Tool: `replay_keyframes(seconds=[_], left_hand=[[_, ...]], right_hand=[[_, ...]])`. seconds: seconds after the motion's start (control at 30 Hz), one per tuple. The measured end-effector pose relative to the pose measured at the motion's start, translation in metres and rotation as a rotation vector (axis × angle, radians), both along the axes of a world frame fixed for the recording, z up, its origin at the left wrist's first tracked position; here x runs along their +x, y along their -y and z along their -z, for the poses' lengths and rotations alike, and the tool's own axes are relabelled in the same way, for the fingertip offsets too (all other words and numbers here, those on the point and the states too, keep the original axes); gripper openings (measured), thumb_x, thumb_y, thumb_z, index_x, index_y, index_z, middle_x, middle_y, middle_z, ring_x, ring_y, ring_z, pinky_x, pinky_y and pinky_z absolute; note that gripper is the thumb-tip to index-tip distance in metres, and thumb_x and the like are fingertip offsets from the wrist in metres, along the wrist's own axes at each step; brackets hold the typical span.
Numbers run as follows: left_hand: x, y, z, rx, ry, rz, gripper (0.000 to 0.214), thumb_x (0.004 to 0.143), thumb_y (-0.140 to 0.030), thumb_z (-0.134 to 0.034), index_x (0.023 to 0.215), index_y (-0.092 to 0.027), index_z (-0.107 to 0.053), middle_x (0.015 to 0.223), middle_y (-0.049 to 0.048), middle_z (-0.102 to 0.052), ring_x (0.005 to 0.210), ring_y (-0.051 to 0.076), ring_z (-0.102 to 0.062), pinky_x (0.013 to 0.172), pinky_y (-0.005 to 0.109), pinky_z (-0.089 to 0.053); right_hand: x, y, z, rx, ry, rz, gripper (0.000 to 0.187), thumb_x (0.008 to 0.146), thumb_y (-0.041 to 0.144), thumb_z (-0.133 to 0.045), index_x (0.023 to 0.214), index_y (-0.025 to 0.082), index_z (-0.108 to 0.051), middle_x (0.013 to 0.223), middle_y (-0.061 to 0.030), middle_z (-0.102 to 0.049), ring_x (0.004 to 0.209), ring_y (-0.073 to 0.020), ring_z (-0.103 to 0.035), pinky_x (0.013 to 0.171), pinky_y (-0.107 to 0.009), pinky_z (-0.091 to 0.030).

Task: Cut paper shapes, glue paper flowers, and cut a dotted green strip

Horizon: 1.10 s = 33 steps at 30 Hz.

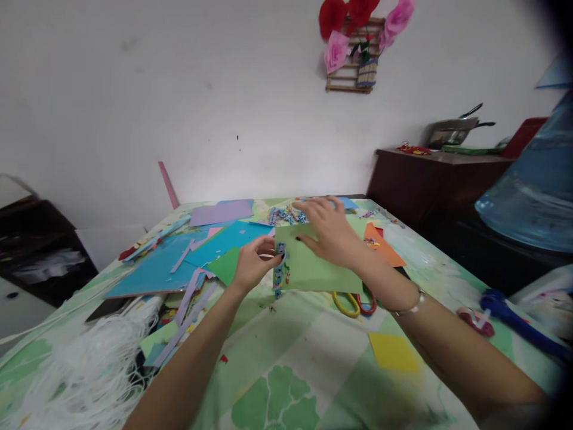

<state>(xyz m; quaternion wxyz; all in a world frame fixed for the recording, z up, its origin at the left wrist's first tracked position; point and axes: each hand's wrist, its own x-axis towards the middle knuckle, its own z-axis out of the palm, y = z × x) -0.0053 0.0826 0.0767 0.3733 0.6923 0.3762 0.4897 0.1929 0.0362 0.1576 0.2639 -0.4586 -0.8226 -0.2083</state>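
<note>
pinching the light green sheet [324, 272] at its left edge, by the blue patterned strip [278, 279], with my left hand [253, 263]; my right hand [330, 236] is loosely spread over its upper part, can't tell if touching; sheet's above mid tablecloth [286, 340], scissor handles [346, 313] showing at lower right
</note>
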Motion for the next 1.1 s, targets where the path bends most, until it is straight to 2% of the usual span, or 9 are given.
replay_keyframes(seconds=[0.07, 0.17, 0.23, 0.33, 0.57, 0.9, 1.0, 1.1], left_hand=[[0.001, 0.002, -0.001, 0.003, -0.005, -0.003, 0.025, 0.061, -0.029, -0.074, 0.082, -0.019, -0.063, 0.076, 0.0015, -0.070, 0.068, 0.016, -0.067, 0.062, 0.026, -0.056], [0.002, 0.004, -0.004, 0.013, -0.012, -0.010, 0.024, 0.060, -0.029, -0.073, 0.080, -0.019, -0.064, 0.075, 0.0014, -0.070, 0.067, 0.016, -0.067, 0.060, 0.026, -0.056], [0.002, 0.005, -0.004, 0.018, -0.015, -0.013, 0.024, 0.060, -0.029, -0.073, 0.081, -0.020, -0.064, 0.074, 0.0013, -0.069, 0.068, 0.017, -0.067, 0.061, 0.027, -0.056], [0.002, 0.004, -0.004, 0.014, -0.015, -0.014, 0.025, 0.059, -0.027, -0.074, 0.081, -0.019, -0.065, 0.074, 0.0014, -0.069, 0.068, 0.017, -0.067, 0.061, 0.027, -0.056], [0.001, 0.005, -0.005, 0.015, 0.015, 0.001, 0.026, 0.060, -0.028, -0.073, 0.082, -0.018, -0.064, 0.076, 0.0023, -0.070, 0.070, 0.018, -0.067, 0.064, 0.029, -0.057], [0.008, 0.008, 0.001, 0.058, 0.006, 0.003, 0.025, 0.065, -0.033, -0.069, 0.084, -0.018, -0.069, 0.078, 0.0051, -0.074, 0.075, 0.021, -0.072, 0.066, 0.031, -0.061], [0.006, 0.007, 0.004, 0.107, -0.029, -0.026, 0.026, 0.067, -0.036, -0.067, 0.085, -0.017, -0.070, 0.082, 0.0053, -0.075, 0.076, 0.021, -0.072, 0.067, 0.031, -0.061], [0.006, -0.003, 0.001, 0.176, -0.100, -0.078, 0.025, 0.071, -0.036, -0.065, 0.088, -0.017, -0.070, 0.084, 0.0053, -0.075, 0.074, 0.020, -0.072, 0.067, 0.032, -0.061]], right_hand=[[-0.020, -0.010, -0.010, -0.167, 0.121, 0.005, 0.054, 0.080, 0.013, -0.054, 0.132, 0.014, -0.039, 0.117, -0.0140, -0.063, 0.114, -0.0290, -0.051, 0.097, -0.045, -0.026], [-0.030, -0.023, -0.011, -0.312, 0.193, 0.037, 0.056, 0.079, 0.010, -0.052, 0.133, 0.014, -0.040, 0.098, -0.0124, -0.068, 0.093, -0.0270, -0.059, 0.078, -0.035, -0.034], [-0.028, -0.028, -0.008, -0.349, 0.203, 0.040, 0.056, 0.079, 0.011, -0.052, 0.134, 0.016, -0.041, 0.088, -0.0103, -0.069, 0.080, -0.0248, -0.061, 0.064, -0.030, -0.032], [-0.024, -0.028, -0.006, -0.376, 0.197, 0.038, 0.058, 0.078, 0.012, -0.052, 0.134, 0.019, -0.041, 0.081, -0.0074, -0.068, 0.072, -0.0223, -0.060, 0.056, -0.027, -0.026], [-0.032, -0.021, -0.014, -0.407, 0.209, 0.007, 0.055, 0.079, 0.009, -0.048, 0.133, 0.021, -0.042, 0.083, -0.0059, -0.068, 0.070, -0.0185, -0.057, 0.056, -0.026, -0.025], [-0.023, -0.004, -0.020, -0.360, 0.239, 0.054, 0.050, 0.080, 0.007, -0.048, 0.130, 0.015, -0.044, 0.090, -0.0115, -0.069, 0.079, -0.0232, -0.060, 0.060, -0.028, -0.030], [-0.011, 0.006, -0.035, -0.312, 0.166, 0.090, 0.050, 0.081, 0.008, -0.048, 0.131, 0.014, -0.045, 0.090, -0.0107, -0.069, 0.079, -0.0229, -0.060, 0.063, -0.028, -0.034], [0.025, 0.026, -0.061, -0.192, -0.089, 0.130, 0.051, 0.079, 0.011, -0.056, 0.130, 0.015, -0.050, 0.084, -0.0075, -0.068, 0.075, -0.0220, -0.060, 0.066, -0.030, -0.038]])
